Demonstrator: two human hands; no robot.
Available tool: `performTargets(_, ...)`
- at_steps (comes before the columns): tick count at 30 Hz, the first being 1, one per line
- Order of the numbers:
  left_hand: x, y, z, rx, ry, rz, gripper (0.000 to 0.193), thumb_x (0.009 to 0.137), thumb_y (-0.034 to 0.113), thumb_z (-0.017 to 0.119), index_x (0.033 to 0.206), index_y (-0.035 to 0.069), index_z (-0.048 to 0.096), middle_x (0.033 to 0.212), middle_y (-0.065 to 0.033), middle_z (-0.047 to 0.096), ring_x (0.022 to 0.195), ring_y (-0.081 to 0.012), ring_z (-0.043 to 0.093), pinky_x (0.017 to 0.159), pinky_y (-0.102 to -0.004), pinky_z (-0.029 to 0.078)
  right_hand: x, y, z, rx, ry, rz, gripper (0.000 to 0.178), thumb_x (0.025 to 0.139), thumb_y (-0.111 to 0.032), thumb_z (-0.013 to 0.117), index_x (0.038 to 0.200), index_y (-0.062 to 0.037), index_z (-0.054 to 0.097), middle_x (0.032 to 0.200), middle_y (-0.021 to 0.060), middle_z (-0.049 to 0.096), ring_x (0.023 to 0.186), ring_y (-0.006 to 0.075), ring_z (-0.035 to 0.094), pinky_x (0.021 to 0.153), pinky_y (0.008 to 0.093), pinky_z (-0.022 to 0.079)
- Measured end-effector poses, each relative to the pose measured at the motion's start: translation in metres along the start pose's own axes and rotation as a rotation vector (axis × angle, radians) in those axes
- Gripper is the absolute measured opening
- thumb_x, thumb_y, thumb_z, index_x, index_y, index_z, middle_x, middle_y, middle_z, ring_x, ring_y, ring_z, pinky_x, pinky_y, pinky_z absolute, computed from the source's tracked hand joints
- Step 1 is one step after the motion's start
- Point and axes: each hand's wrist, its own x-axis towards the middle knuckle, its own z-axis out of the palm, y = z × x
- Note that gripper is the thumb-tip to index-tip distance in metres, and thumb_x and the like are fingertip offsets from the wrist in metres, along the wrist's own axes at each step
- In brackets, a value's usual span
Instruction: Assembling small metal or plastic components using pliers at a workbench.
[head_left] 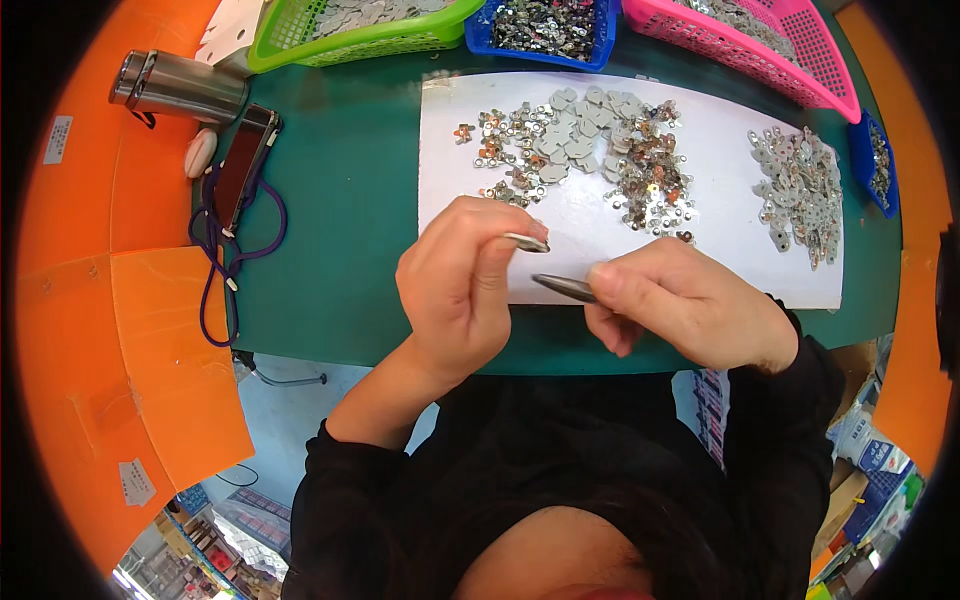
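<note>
Small labels, print too fine to read.
Two white labels sit on the orange surface (pixel 70 340) at left: an upper label (pixel 58 140), narrow, and a lower label (pixel 137 483), tilted, its lines blurred. At right, a white-and-blue package (pixel 868 445) carries printed marks, also too small to make out.

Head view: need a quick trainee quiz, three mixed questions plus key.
1. True or false: the pointed metal tool in the right hand touches the small part pinched in the left hand.
2. Which sits between the green basket and the pink basket? a) steel flask b) blue bin c) purple cord
3. Fill in: the white sheet lies on a ____ tabletop.
Key: 1 false, they are apart; 2 b; 3 green.
</note>
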Motion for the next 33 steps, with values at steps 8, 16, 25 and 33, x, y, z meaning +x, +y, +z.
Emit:
performTargets(8, 0.004, 0.000, -0.009, 0.333, -0.142, 0.252, 0.020, 0.102, 0.008, 0.047, 0.091, -0.002, 0.059, 0.083, -0.0125, 0.068, 0.075, -0.0236, 0.066, 0.071, -0.0318, 0.052, 0.008, -0.003, -0.009, 0.073, -0.138, 0.125, 0.065, 0.105, -0.051, 0.039, 0.065, -0.0038, 0.057, 0.059, 0.0015, 0.052, 0.055, 0.0102, 0.053, 0.056, 0.0240, 0.044)
performTargets(16, 0.005, -0.003, -0.007, 0.334, -0.071, 0.284, 0.008, 0.088, 0.008, 0.066, 0.083, 0.004, 0.061, 0.077, -0.0076, 0.064, 0.067, -0.0263, 0.062, 0.062, -0.0342, 0.048, 0.008, 0.002, -0.014, 0.156, -0.260, 0.143, 0.069, 0.105, -0.055, 0.034, 0.065, -0.0043, 0.059, 0.059, 0.0021, 0.055, 0.056, 0.0092, 0.054, 0.056, 0.0221, 0.044)
performTargets(25, 0.004, -0.003, -0.007, 0.367, -0.081, 0.276, 0.009, 0.087, 0.008, 0.067, 0.082, 0.004, 0.061, 0.075, -0.0073, 0.064, 0.064, -0.0259, 0.060, 0.061, -0.0337, 0.047, 0.011, 0.002, -0.019, 0.109, -0.275, 0.172, 0.070, 0.105, -0.056, 0.034, 0.064, -0.0051, 0.058, 0.059, 0.0017, 0.055, 0.057, 0.0095, 0.056, 0.056, 0.0220, 0.045)
performTargets(33, 0.001, -0.001, -0.005, 0.376, -0.115, 0.286, 0.009, 0.087, 0.007, 0.067, 0.082, 0.004, 0.061, 0.074, -0.0070, 0.064, 0.064, -0.0254, 0.061, 0.061, -0.0335, 0.047, 0.013, 0.007, -0.020, 0.089, -0.299, 0.192, 0.068, 0.106, -0.052, 0.031, 0.071, -0.0018, 0.061, 0.064, 0.0034, 0.060, 0.060, 0.0124, 0.060, 0.059, 0.0241, 0.041)
